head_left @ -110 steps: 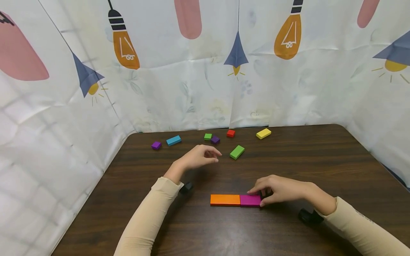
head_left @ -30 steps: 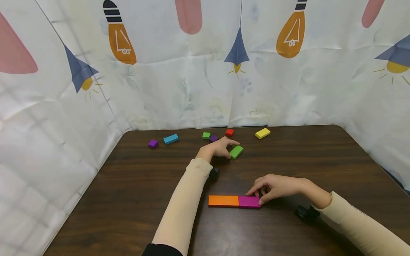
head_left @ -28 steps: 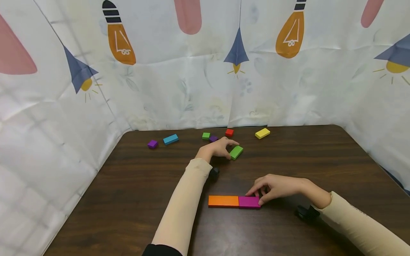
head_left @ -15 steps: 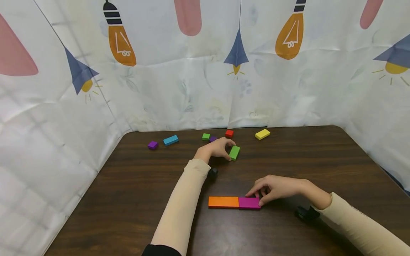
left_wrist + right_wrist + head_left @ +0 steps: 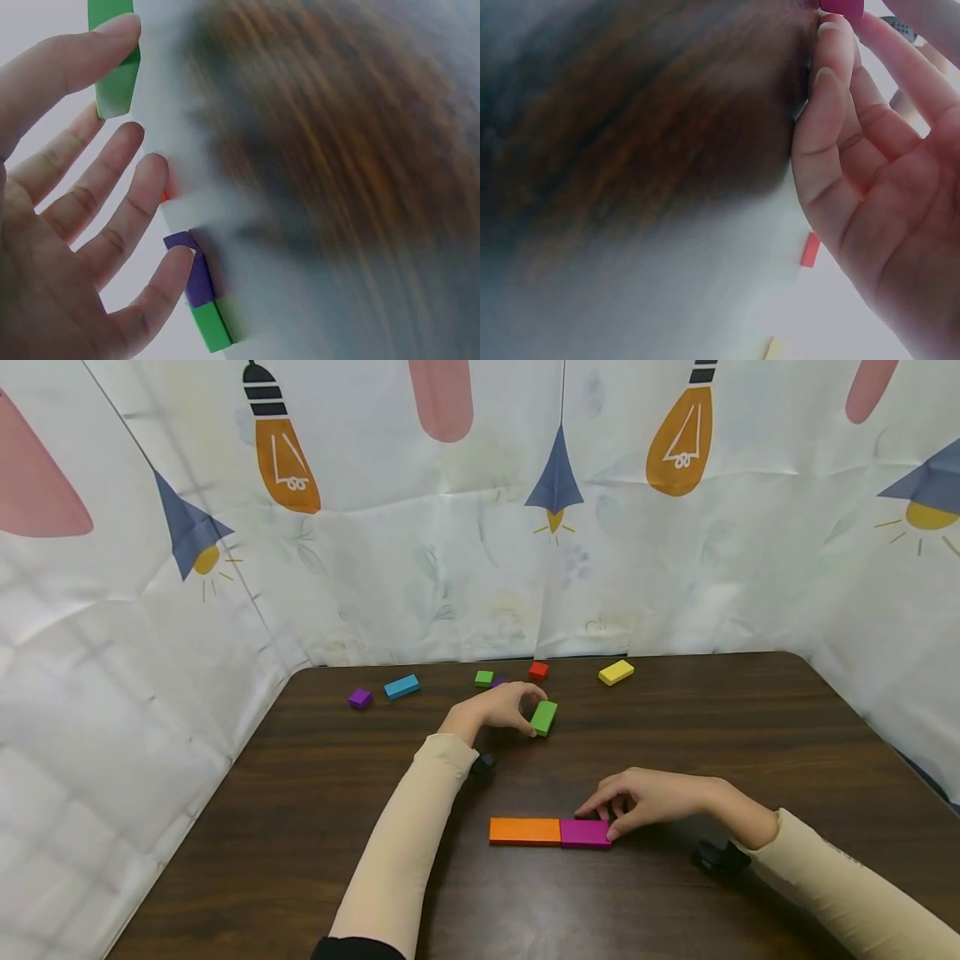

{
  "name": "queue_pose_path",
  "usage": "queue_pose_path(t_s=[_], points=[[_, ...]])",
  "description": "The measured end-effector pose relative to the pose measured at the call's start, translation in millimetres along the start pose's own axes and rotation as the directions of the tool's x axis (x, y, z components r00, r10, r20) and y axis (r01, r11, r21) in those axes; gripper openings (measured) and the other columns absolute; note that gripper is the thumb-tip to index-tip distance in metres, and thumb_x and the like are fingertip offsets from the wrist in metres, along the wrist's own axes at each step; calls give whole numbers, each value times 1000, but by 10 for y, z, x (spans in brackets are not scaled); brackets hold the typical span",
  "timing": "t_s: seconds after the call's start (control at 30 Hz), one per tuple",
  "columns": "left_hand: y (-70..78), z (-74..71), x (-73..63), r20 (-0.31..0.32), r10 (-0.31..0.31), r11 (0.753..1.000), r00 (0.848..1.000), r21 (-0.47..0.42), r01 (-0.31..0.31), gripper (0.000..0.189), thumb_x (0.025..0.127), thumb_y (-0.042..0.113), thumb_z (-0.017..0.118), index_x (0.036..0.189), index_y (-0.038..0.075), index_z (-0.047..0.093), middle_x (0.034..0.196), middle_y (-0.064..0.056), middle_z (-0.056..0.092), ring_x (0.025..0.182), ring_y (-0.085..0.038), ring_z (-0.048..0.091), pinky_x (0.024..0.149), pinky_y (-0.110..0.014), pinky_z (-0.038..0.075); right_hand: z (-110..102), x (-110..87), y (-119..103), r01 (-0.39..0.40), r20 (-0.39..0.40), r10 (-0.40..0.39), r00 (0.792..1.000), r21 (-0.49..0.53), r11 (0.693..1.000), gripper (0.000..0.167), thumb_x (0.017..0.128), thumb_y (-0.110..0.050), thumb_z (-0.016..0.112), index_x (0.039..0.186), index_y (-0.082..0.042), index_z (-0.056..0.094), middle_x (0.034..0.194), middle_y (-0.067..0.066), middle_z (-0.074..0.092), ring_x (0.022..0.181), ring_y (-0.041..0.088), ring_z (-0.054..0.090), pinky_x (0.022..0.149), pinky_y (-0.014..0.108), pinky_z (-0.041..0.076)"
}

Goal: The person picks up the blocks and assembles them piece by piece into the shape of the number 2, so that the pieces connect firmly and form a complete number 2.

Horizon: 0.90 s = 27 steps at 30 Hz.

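My left hand (image 5: 497,707) pinches a long green block (image 5: 543,718) between thumb and forefinger, toward the back of the table. In the left wrist view the thumb lies across this green block (image 5: 118,90), and the other fingers are spread apart from it. My right hand (image 5: 651,798) grips the right end of a magenta block (image 5: 583,833), thumb at its near corner and a fingertip at its far edge. That block lies flat, end to end with a longer orange block (image 5: 525,831). Only a bit of the magenta block (image 5: 842,7) shows in the right wrist view.
Along the table's back lie a purple block (image 5: 360,698), a blue block (image 5: 402,687), a small green block (image 5: 483,678), a red block (image 5: 538,671) and a yellow block (image 5: 616,672). A dark purple block (image 5: 199,277) is mostly hidden behind my left hand in the head view.
My left hand has reached right and away to the long green block and taken hold of it. The block has since shifted slightly left and turned. My right hand stays at the magenta block.
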<state>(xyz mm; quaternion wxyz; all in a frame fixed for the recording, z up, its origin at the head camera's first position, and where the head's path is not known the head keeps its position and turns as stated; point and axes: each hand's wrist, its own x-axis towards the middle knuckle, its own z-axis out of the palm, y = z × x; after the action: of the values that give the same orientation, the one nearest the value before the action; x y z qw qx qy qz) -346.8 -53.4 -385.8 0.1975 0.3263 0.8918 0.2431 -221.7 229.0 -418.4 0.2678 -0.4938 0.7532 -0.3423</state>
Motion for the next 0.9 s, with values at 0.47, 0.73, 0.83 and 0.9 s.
queue_pose_path(t_s=[0.47, 0.73, 0.83, 0.9], points=[[10, 16, -266, 47, 35, 999, 998, 29, -37, 61, 88, 14, 83, 142, 11, 56, 125, -6, 62, 108, -22, 59, 95, -35, 49, -30, -15, -166, -19, -4, 19, 1000, -4, 1000, 41, 100, -22, 69, 141, -13, 64, 103, -9, 62, 82, 3, 56, 70, 26, 52], [-54, -5, -498, 57, 54, 998, 997, 20, -55, 62, 87, 15, 84, 142, 13, 56, 125, -5, 62, 108, -22, 59, 95, -37, 50, -17, -17, -140, 13, -3, -13, 1000, -30, 999, 40, 101, -22, 68, 141, -18, 65, 109, -9, 61, 82, 1, 54, 69, 24, 50], [-72, -18, -592, 58, 69, 997, 996, 18, -70, 62, 87, 16, 85, 142, 13, 56, 122, -3, 62, 107, -20, 59, 94, -36, 50, -21, -22, -146, -3, -1, 3, 1000, -20, 1000, 39, 101, -22, 68, 140, -18, 66, 108, -8, 61, 82, 2, 53, 69, 24, 49], [-80, -33, -648, 53, 82, 996, 995, 11, -83, 62, 87, 16, 85, 142, 13, 57, 121, -2, 62, 106, -20, 59, 93, -36, 50, -25, -28, -136, -11, -3, 11, 1000, -16, 1000, 38, 101, -23, 68, 139, -17, 67, 108, -8, 61, 82, 4, 54, 69, 24, 49]])
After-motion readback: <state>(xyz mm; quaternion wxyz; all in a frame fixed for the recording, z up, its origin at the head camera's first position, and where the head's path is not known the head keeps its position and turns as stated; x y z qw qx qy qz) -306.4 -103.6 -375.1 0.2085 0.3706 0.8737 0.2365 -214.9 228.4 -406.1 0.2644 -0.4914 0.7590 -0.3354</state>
